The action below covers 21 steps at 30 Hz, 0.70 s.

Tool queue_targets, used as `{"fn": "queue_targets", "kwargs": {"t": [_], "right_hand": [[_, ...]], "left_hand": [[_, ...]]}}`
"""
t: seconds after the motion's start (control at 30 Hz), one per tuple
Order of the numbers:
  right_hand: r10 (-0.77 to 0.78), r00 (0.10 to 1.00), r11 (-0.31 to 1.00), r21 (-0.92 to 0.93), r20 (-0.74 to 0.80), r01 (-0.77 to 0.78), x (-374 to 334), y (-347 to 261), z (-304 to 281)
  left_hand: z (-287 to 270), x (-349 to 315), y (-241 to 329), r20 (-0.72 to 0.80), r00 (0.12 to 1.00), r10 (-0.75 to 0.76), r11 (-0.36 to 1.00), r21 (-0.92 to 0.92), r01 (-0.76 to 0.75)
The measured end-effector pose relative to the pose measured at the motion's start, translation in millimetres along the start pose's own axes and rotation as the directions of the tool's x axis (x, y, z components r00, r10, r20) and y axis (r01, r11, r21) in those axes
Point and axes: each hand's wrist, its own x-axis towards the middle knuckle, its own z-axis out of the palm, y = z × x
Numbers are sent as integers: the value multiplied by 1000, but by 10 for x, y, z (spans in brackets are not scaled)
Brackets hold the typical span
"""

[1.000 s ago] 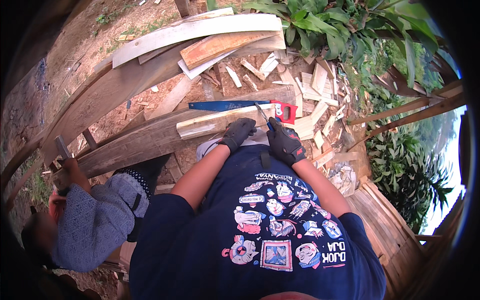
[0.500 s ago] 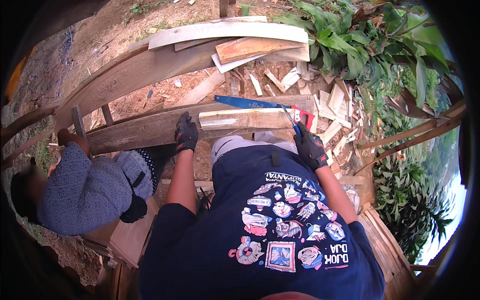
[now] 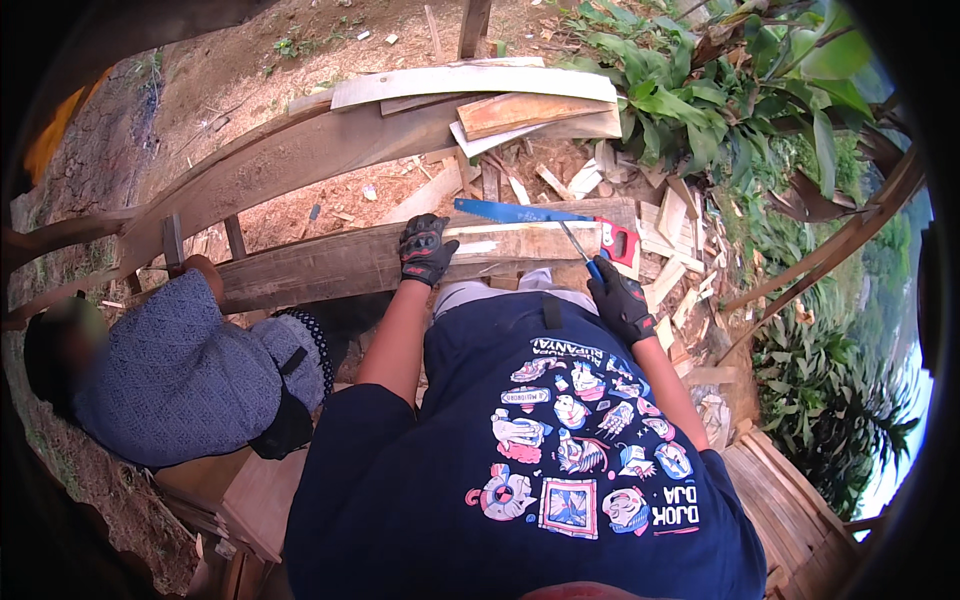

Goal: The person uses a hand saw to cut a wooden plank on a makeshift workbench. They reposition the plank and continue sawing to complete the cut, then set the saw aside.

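My left hand [image 3: 427, 250], in a black and grey work glove, is closed over the left end of a short pale wooden piece [image 3: 525, 241]. That piece lies along a long weathered plank [image 3: 330, 275] in front of me. In my gloved right hand [image 3: 622, 303] is a blue-handled tool with a thin metal shaft [image 3: 578, 243]. Its shaft slants up and left over the right part of the piece; I cannot tell whether the tip touches. Just beyond the piece lies a handsaw [image 3: 520, 212] with a blue blade and a red and white handle.
A second raised plank [image 3: 270, 165] farther off carries several loose boards [image 3: 470, 88]. Wood offcuts [image 3: 672, 215] litter the ground at right, beside leafy plants [image 3: 660, 90]. At left, close by, a person in a patterned blue-grey top [image 3: 185, 370] leans toward the plank's left end.
My left hand has moved right, from the plank beside the wooden piece onto the piece's left end. My right hand keeps the blue-handled tool in nearly the same place. The view has shifted slightly.
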Motion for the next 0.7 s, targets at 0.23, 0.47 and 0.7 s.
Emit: {"fn": "queue_targets", "kwargs": {"t": [0.23,0.47,0.7], "right_hand": [[36,989,976,-218,144,-3,1,-240,303],[-67,997,966,-246,45,76,193,-298,341],[-51,997,940,-335,57,67,251,-292,352]], "left_hand": [[-24,179,-23,95,995,12,1000,-19,-10],[-142,457,-75,273,952,139,981,92,-170],[-224,849,466,532,846,30,991,95,-95]]}}
